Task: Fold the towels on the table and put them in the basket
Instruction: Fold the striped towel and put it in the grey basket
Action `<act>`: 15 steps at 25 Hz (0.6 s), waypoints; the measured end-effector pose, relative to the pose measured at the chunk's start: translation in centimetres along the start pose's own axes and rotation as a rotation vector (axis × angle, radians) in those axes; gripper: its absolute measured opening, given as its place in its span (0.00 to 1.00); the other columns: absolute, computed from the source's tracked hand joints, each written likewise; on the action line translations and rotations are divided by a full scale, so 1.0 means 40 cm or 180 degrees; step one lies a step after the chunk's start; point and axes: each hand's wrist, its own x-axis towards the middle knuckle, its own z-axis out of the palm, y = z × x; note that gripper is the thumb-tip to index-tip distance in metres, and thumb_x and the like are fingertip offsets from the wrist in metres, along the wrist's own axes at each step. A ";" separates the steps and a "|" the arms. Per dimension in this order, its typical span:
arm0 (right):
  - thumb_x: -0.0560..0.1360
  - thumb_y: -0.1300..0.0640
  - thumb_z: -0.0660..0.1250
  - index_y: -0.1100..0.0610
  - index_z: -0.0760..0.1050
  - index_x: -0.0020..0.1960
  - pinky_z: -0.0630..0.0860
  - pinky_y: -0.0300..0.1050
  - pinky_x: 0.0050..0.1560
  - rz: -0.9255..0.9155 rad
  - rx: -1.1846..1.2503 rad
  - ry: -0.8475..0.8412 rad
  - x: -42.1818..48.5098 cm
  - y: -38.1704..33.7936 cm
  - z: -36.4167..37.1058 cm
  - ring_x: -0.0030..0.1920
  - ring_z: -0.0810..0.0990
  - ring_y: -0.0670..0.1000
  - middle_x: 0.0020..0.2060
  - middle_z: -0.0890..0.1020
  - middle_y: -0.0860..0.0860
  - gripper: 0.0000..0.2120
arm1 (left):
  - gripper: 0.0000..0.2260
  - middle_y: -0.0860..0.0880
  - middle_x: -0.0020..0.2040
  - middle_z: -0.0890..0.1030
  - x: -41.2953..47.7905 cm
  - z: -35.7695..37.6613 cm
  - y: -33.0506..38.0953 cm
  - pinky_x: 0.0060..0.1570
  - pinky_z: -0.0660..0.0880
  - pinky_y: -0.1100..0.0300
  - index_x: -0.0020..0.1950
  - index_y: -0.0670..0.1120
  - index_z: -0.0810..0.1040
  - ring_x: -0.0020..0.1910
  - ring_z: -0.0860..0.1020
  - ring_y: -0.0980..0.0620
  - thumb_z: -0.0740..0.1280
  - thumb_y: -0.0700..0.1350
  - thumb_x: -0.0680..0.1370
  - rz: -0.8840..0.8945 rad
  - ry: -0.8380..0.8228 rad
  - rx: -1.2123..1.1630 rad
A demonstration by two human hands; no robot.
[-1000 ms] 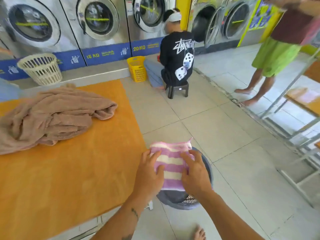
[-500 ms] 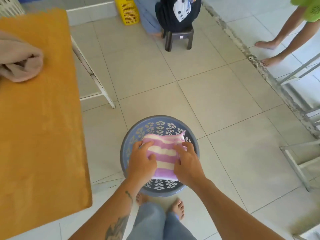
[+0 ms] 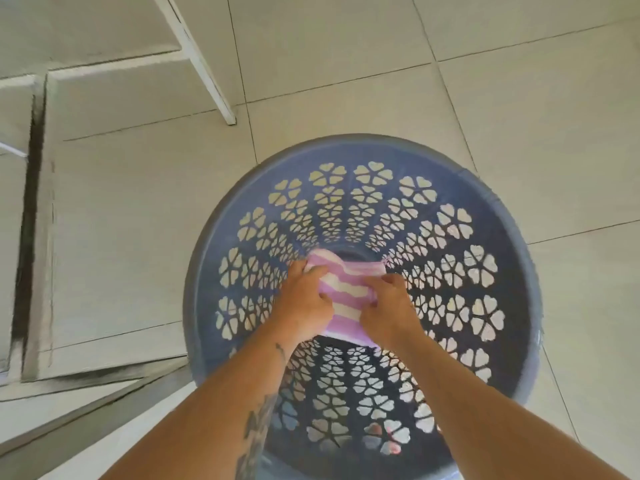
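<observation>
Head view, step in hand: the person lowers a folded striped towel (image 3: 346, 284) into the round blue basket (image 3: 363, 142), which stands on the tiled floor (image 3: 519, 133).
Head view, left hand: the left hand (image 3: 304, 303) holds the towel's left edge, its fingers (image 3: 317, 271) curled over the top of the cloth.
Head view, right hand: the right hand (image 3: 388, 310) holds the right edge the same way, its fingers (image 3: 381, 280) bent and pinching the fold.
Head view, where the towel is: deep inside the basket, between the two hands and over the middle of the dark bottom. Whether it already rests on the bottom cannot be told.
Doing it well: the towel should probably go down level, with both hands kept at the same height. Both are best let go together only once the cloth lies flat, so the fold does not spring open. Placing it to one side of the bottom would likely leave room for the next towels.
Risk: a drop from above could let the layers slide apart.
Basket contents: only this one towel shows inside. The parts of the bottom under the hands are hidden.
Basket itself: its walls are pierced with flower-shaped holes, through which the pale floor shows.
Nearby: a white frame leg (image 3: 204, 64) stands on the floor, well apart from the basket.
</observation>
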 end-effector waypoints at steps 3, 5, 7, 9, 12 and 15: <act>0.73 0.65 0.60 0.49 0.63 0.76 0.74 0.56 0.64 -0.0023 -0.0481 -0.0293 0.039 0.037 0.006 0.65 0.73 0.62 0.74 0.59 0.54 0.32 | 0.29 0.53 0.76 0.53 0.042 0.027 -0.031 0.68 0.69 0.50 0.76 0.58 0.64 0.74 0.61 0.46 0.61 0.38 0.77 -0.0112 -0.0357 0.0106; 0.73 0.63 0.62 0.49 0.61 0.77 0.74 0.55 0.64 0.0075 -0.0692 -0.0435 0.026 0.043 -0.012 0.68 0.72 0.61 0.76 0.57 0.52 0.33 | 0.28 0.52 0.76 0.54 0.023 0.024 -0.035 0.69 0.68 0.51 0.76 0.56 0.63 0.74 0.62 0.45 0.61 0.39 0.78 -0.0209 -0.0370 0.0242; 0.72 0.62 0.62 0.49 0.64 0.74 0.75 0.52 0.61 0.0131 -0.0648 -0.0508 -0.017 0.030 -0.043 0.67 0.73 0.59 0.75 0.60 0.50 0.31 | 0.23 0.50 0.72 0.62 -0.033 0.017 -0.014 0.67 0.69 0.53 0.74 0.51 0.66 0.70 0.67 0.47 0.61 0.40 0.79 -0.0218 -0.0283 0.0162; 0.70 0.58 0.63 0.46 0.67 0.71 0.76 0.52 0.59 0.0035 -0.0554 -0.0513 -0.077 -0.005 -0.090 0.65 0.74 0.56 0.72 0.65 0.49 0.29 | 0.21 0.51 0.69 0.69 -0.100 -0.005 0.028 0.67 0.71 0.52 0.73 0.50 0.69 0.67 0.71 0.49 0.61 0.41 0.80 -0.0182 -0.0191 -0.0055; 0.72 0.61 0.62 0.50 0.72 0.68 0.76 0.49 0.58 -0.0206 -0.0226 -0.0324 -0.209 -0.109 -0.205 0.62 0.74 0.54 0.65 0.73 0.51 0.25 | 0.17 0.51 0.61 0.78 -0.229 -0.086 0.141 0.60 0.76 0.53 0.65 0.52 0.75 0.59 0.77 0.51 0.59 0.38 0.79 -0.0082 0.0104 -0.0687; 0.75 0.64 0.61 0.52 0.69 0.72 0.72 0.38 0.51 -0.0226 -0.0016 -0.0106 -0.378 -0.243 -0.347 0.61 0.74 0.52 0.68 0.71 0.51 0.26 | 0.17 0.56 0.48 0.81 -0.408 -0.221 0.290 0.43 0.78 0.65 0.51 0.55 0.77 0.45 0.81 0.59 0.57 0.34 0.78 0.0102 0.0313 -0.1342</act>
